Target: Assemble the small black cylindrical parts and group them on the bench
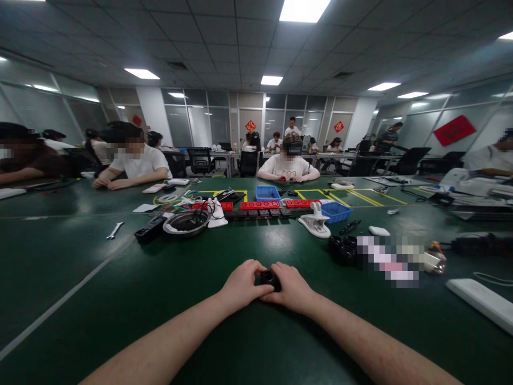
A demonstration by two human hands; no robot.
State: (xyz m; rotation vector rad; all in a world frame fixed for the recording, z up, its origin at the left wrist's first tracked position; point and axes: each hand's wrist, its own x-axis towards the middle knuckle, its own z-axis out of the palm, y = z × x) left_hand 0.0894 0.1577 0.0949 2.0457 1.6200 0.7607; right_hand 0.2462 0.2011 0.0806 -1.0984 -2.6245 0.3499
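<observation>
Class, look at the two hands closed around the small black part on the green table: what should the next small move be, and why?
Probably a small twist of the black part between the fingers, one hand bracing it. The left hand and right hand both grip it from either side, resting on the green table, so it is already held steady. What the part is cannot be told; similar black pieces lie to the right.

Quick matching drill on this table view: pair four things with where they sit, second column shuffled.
Things:
1. small black part
2. wrench
3. blue bin
4. white bar

Places:
A. far right, near the table edge
B. between left hand and right hand
C. far left, alone on the green top
D. mid-table, beside the white clamp

Pairs: 1-B, 2-C, 3-D, 4-A
</observation>
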